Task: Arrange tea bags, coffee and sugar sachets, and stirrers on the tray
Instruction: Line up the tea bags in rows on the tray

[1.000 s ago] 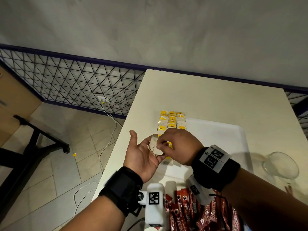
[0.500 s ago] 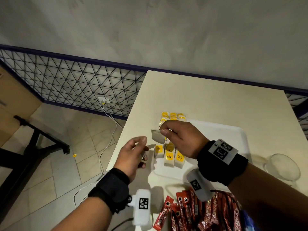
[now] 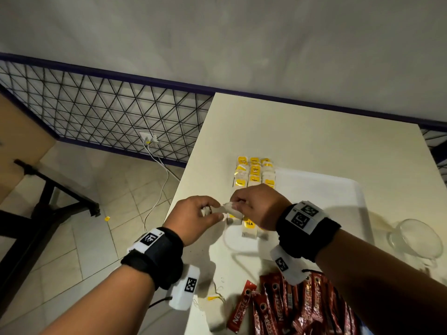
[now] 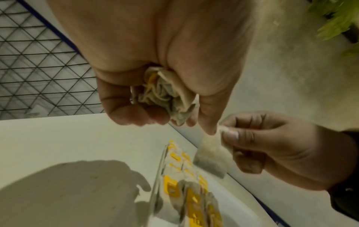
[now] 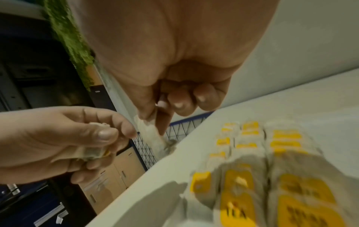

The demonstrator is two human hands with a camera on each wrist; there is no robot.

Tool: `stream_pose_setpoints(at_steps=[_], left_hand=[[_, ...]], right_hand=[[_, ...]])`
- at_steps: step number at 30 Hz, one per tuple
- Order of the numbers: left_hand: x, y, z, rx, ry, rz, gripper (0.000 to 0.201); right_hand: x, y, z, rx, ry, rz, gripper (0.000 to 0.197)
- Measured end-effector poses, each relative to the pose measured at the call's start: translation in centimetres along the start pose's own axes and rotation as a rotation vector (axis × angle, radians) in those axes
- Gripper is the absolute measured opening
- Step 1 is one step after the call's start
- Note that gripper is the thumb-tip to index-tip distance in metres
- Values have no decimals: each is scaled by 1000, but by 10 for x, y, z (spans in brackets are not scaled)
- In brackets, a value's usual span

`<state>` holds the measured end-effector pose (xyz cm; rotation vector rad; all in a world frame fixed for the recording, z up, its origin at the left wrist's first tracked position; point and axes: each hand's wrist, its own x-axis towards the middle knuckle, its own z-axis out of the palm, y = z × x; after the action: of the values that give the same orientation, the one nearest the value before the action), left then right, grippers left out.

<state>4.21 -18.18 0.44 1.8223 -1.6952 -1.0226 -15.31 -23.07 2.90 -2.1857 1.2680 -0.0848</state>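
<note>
White filter paper joins the two hands now: half a second ago they were apart, the left hand (image 3: 193,218) out over the table edge and the right hand (image 3: 257,205) holding a single tea bag (image 4: 210,158) up over the tray (image 3: 321,189). Since then the left hand has come in, and its fingertip touches the top corner of that bag. The right hand pinches the bag between thumb and forefinger, its other fingers curled under. The left hand's fingers are curled round a crumpled bundle of tea bags (image 4: 165,93), in which a scrap of yellow tag shows.

Writing is scarce. One yellow tag just below the right hand reads "TEA" (image 3: 249,223). The red coffee sachets (image 3: 285,308), piled on the table's near edge, read "NESCAFE". Black-and-white square markers sit on both wrist bands.

The pinched bag is pale and translucent, with dark tea settled at its lower end. Rows of tea bags (image 3: 255,174) with yellow tags lie in three columns along the white tray's left side. A loose tea bag (image 3: 214,308) lies on the table left of the sachets, and a clear glass bowl (image 3: 417,240) stands right of the tray.
</note>
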Motion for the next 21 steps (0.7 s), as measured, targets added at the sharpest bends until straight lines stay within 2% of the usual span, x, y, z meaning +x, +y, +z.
stream_pose_setpoints(at_steps=[6,9,13,16,19,21], left_hand=[[-7,-28,-7,29,-45,-62,11],[-6,-33,-5,25,-69,-64,7],[2,-27,3,74,-133,-6,6],[10,-15,11,229,-213,33,4],[13,-1,28,425,-321,165,18],[16,4,43,485,-389,225,22]], right_hand=[[8,16,44,72,-116,81,19],[15,25,57,46,-110,165,21],[22,32,63,-8,-45,275,20],[20,35,60,-40,-31,314,20],[9,42,47,-32,14,342,17],[1,48,40,-42,-25,322,15]])
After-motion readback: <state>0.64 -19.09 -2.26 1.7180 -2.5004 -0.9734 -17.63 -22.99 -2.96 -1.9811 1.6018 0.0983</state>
